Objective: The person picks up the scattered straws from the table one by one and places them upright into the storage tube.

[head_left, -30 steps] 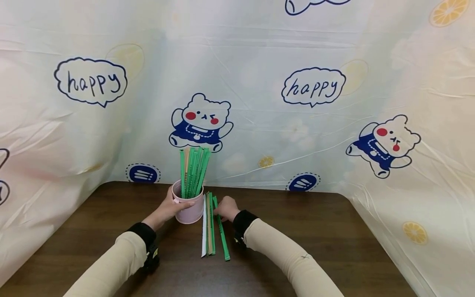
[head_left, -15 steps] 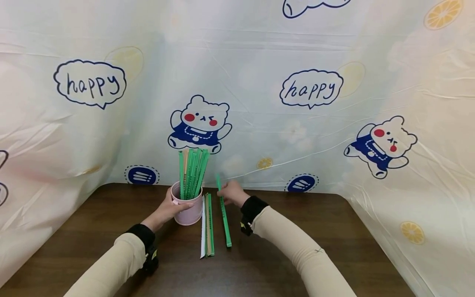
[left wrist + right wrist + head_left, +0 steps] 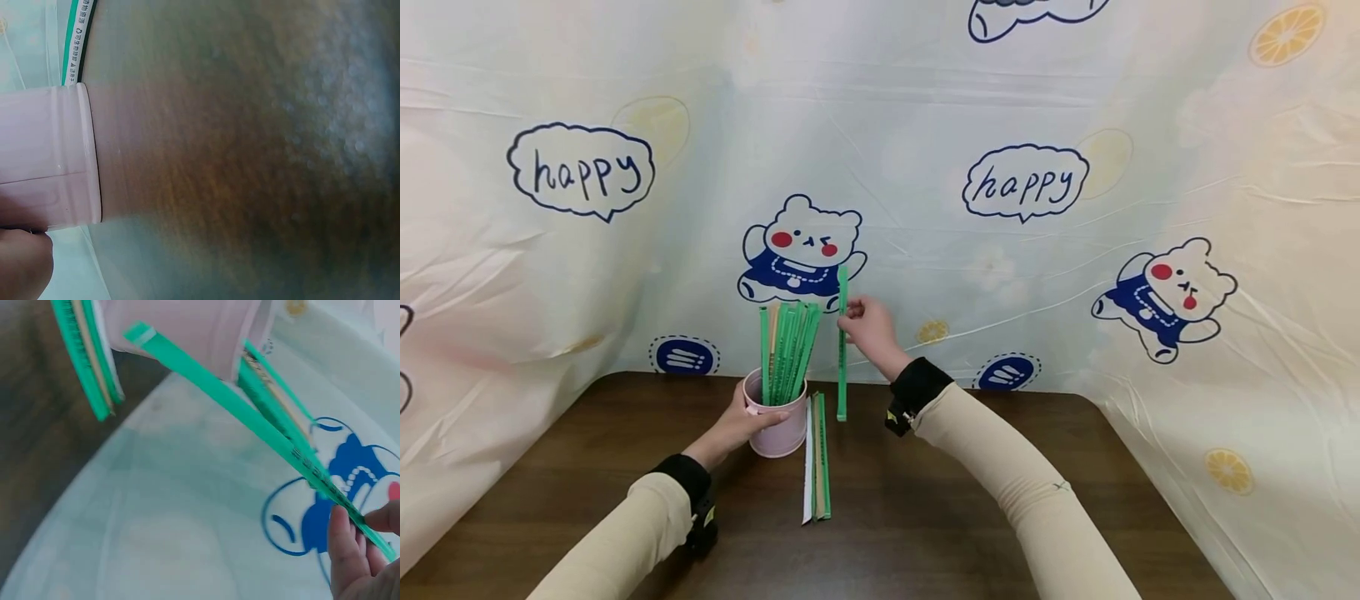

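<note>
A pink cup [image 3: 778, 431] stands upright on the table, holding a bunch of green-wrapped straws [image 3: 790, 354] and a tan one. My left hand [image 3: 735, 427] grips the cup's side; in the left wrist view part of that hand [image 3: 25, 262] touches the pink cup [image 3: 44, 156]. Raised right of the cup, my right hand [image 3: 871, 331] pinches one green straw [image 3: 842, 375] that hangs nearly upright above the table's back edge. The right wrist view shows the thumb and fingers of the right hand [image 3: 365, 550] on that straw [image 3: 231, 400].
Several straws, white, tan and green [image 3: 823, 467], lie side by side on the brown table [image 3: 940, 500], just right of the cup. Behind the table hangs a pale printed cloth [image 3: 910, 108].
My right hand has lifted the green straw off the table, up and towards the back, and it now hangs nearly upright. My left hand has kept its grip on the cup.
</note>
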Demonstrator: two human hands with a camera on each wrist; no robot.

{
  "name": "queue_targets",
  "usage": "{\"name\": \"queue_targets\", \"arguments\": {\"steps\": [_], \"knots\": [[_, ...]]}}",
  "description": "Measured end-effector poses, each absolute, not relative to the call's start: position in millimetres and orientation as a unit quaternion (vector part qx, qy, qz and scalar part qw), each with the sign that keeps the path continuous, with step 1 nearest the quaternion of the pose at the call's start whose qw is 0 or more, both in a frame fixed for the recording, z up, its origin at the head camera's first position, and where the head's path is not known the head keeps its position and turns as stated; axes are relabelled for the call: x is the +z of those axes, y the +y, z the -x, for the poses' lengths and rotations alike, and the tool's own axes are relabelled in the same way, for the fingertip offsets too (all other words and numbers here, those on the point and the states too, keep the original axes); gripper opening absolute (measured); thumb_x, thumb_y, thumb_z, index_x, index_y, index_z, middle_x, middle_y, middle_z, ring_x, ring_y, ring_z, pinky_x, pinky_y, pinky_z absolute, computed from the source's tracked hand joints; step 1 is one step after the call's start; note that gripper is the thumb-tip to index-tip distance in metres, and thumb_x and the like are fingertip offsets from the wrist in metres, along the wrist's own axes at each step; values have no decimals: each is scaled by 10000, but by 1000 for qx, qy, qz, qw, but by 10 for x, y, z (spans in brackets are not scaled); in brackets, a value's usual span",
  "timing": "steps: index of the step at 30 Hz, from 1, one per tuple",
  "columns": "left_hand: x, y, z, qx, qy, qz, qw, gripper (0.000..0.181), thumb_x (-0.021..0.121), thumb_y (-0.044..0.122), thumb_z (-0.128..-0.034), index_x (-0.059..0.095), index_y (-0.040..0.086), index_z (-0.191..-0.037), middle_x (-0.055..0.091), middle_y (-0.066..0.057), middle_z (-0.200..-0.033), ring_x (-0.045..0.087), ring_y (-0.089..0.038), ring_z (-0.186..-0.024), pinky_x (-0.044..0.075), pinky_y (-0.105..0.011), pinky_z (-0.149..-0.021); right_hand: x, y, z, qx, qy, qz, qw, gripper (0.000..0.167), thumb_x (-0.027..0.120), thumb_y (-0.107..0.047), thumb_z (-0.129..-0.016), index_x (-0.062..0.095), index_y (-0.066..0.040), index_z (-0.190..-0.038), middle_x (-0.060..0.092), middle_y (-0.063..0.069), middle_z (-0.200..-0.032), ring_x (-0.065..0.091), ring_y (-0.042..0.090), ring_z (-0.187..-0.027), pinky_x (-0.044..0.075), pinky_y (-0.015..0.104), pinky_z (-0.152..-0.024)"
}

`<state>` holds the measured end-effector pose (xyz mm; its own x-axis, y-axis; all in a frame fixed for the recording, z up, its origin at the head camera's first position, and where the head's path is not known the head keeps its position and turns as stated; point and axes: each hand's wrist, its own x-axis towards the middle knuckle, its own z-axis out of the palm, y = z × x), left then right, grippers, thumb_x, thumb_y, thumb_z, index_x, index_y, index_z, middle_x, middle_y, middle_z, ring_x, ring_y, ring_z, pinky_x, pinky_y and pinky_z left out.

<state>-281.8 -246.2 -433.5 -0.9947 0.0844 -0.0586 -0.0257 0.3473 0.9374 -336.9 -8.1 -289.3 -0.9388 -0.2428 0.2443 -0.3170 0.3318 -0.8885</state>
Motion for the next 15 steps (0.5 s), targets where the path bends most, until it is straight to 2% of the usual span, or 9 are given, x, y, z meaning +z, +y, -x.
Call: {"name": "queue_targets", "arguments": {"steps": [5,11,15], "knots": [[-4353,-2476,2812,572,819,-16,49,1080,701,318,-935,-105,33,-1594,72,-303,-1647,194,-475,-1508,212,-669,-1252,-2729,-174,3359,565,-801,-181,80,358,584,-96,-1011,565,-4,-1357,644,191,-1201,647,284,-1045,609,306,-844],[-4351,-2464,2827,578,815,-21,43,1059,683,290,-938,-108,33,-1593,79,-300,-1639,195,-473,-1501,213,-669,-1251,-2656,-265,3352,638,-744,-162,113,333,601,-74,-999,579,3,-1323,628,186,-1187,619,213,-1026,621,315,-866],[-4344,-2462,2848,576,816,-23,42,1051,682,285,-937,-104,42,-1592,81,-294,-1636,198,-471,-1495,216,-677,-1246,-2697,-319,3355,655,-727,-162,126,316,618,-57,-991,591,18,-1296,639,206,-1175,638,217,-1006,627,306,-839]]}}
